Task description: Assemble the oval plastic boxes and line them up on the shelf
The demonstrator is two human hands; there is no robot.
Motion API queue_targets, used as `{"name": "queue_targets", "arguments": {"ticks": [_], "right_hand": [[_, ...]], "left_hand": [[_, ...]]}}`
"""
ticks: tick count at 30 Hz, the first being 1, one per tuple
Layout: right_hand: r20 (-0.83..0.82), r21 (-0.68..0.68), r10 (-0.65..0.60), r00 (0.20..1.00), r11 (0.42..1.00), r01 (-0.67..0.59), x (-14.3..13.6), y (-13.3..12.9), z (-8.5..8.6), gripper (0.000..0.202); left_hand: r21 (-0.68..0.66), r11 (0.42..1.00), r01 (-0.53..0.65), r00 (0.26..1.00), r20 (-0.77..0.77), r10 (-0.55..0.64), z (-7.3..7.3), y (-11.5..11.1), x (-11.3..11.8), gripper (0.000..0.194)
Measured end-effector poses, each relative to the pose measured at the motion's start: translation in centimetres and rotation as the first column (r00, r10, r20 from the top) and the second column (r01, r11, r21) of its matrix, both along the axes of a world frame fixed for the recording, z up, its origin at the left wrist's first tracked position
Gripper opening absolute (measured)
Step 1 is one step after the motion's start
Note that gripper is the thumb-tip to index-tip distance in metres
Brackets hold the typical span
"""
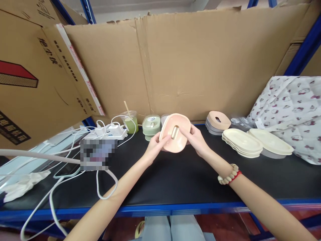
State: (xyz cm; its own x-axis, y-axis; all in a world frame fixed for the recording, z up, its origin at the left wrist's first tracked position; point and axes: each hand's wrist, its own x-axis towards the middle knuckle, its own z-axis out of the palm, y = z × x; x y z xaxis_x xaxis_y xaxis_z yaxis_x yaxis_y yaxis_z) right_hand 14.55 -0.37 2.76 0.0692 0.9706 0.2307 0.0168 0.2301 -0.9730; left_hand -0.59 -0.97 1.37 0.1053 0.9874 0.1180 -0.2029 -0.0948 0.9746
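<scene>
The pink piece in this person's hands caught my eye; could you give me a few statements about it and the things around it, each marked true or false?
1. The left hand and the right hand both hold the pink piece. True.
2. The pink piece is plain all over. False: a narrow slot shape shows in its middle.
3. The bead bracelet is on the same arm as the left hand. False: the bead bracelet is on the same arm as the right hand.
4. In this view, the clear cup stands left of the green containers. True.
5. The patterned cloth is at the left end of the table. False: the patterned cloth is at the right end.
</scene>
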Motion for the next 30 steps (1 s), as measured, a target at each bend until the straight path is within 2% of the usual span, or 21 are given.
{"name": "queue_targets", "arguments": {"ticks": [2,7,14,17,19,20,21,23,25,26,27,29,30], "right_hand": [[0.016,-0.032,-0.010,1.000,0.999,0.010,0.1,0.0,0.1,0.063],[-0.008,0.115,-0.038,0.999,0.993,0.038,-0.1,0.0,0.0,0.060],[0.068,0.183,-0.059,0.996,0.982,0.045,0.1,0.2,0.0,0.058],[0.244,0.222,0.031,0.969,0.971,-0.087,0.2,0.1,-0.2,0.055],[0.434,0.222,0.061,0.899,0.960,-0.172,0.5,0.1,-0.2,0.051],[0.521,0.213,0.025,0.853,0.964,-0.158,0.7,0.2,-0.1,0.049],[0.585,0.211,-0.044,0.810,0.972,-0.100,1.2,0.5,0.1,0.046],[0.631,0.243,-0.230,0.741,0.966,0.093,2.8,1.1,0.8,0.041],[0.610,0.304,-0.427,0.668,0.904,0.301,5.3,1.9,1.7,0.037],[0.596,0.349,-0.533,0.601,0.846,0.404,6.8,2.2,2.1,0.036],[0.609,0.380,-0.620,0.495,0.776,0.504,8.4,2.4,2.4,0.035],[0.653,0.390,-0.698,0.294,0.642,0.660,11.6,2.5,2.9,0.039],[0.681,0.364,-0.697,0.222,0.586,0.724,13.1,2.4,3.1,0.041]], "left_hand": [[-0.009,1.000,0.013,1.000,-0.017,-0.013,0.0,0.0,0.0,0.051],[0.133,0.991,0.017,0.999,-0.043,-0.012,-0.3,0.2,-0.1,0.046],[0.159,0.986,0.054,0.990,-0.137,-0.032,-0.5,0.4,-0.3,0.049],[0.110,0.990,0.088,0.990,-0.120,-0.074,-0.6,0.2,-0.2,0.052],[0.065,0.991,0.118,0.988,-0.111,-0.110,-0.6,0.1,-0.1,0.051],[0.031,0.992,0.122,0.987,-0.106,-0.118,-0.6,0.0,0.0,0.048],[-0.015,0.993,0.120,0.988,-0.094,-0.121,-0.6,0.0,0.1,0.044],[-0.137,0.984,0.112,0.991,-0.054,-0.120,-0.5,-0.1,0.2,0.034],[-0.248,0.961,0.124,0.992,0.008,-0.126,-0.3,-0.3,0.4,0.025],[-0.287,0.948,0.141,0.990,0.044,-0.134,-0.2,-0.4,0.4,0.023],[-0.312,0.937,0.156,0.987,0.081,-0.138,0.0,-0.5,0.4,0.021],[-0.337,0.927,0.164,0.982,0.149,-0.119,0.4,-0.7,0.5,0.021],[-0.342,0.927,0.155,0.979,0.177,-0.099,0.6,-0.8,0.5,0.021]]}}
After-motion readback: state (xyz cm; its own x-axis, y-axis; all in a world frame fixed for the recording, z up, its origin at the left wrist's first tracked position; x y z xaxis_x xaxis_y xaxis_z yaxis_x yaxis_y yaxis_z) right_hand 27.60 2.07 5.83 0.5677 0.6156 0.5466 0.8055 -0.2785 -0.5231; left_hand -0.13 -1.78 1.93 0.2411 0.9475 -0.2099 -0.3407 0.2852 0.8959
